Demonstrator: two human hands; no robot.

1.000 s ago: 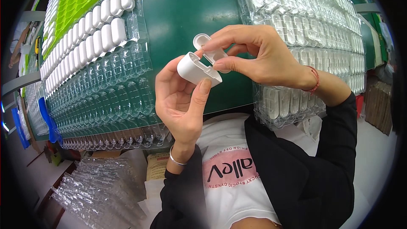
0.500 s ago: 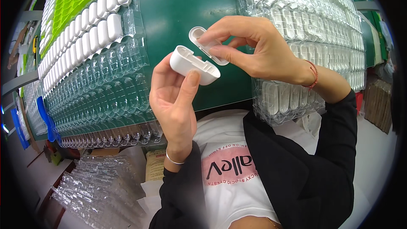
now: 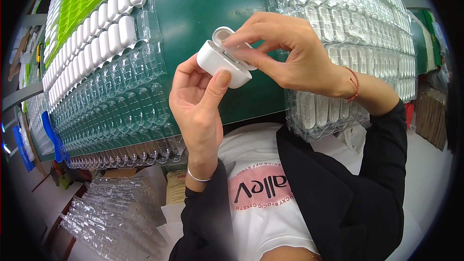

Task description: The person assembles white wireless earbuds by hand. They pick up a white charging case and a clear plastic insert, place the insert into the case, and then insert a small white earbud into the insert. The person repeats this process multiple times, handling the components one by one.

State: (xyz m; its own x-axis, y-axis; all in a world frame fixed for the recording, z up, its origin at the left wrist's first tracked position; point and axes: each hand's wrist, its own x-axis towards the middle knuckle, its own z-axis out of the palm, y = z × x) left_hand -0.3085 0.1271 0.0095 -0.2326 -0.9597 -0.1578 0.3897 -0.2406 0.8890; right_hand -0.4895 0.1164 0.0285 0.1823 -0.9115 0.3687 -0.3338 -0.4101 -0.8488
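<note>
My left hand (image 3: 200,101) is closed around a white earbud charging case body (image 3: 220,67), its thumb pressed on the near face. The opening of the body faces up and away. My right hand (image 3: 290,50) pinches a white case lid (image 3: 223,34) between thumb and fingers. The lid stands against the far rim of the body, tilted like a raised cover; whether the two are joined there, I cannot tell. A small slot-like part shows inside along the meeting edge. Part of the lid hides behind my right fingers.
At left, a clear plastic tray (image 3: 96,101) carries rows of white rounded cases (image 3: 113,38). Clear trays of white lid-shaped pieces (image 3: 333,24) are on the right. A green tray (image 3: 77,0) lies far left on the green table (image 3: 203,0). Clear trays (image 3: 116,212) pile up below.
The lid has come from apart over the table to meet the far edge of the case body. My left hand has turned the body slightly.
</note>
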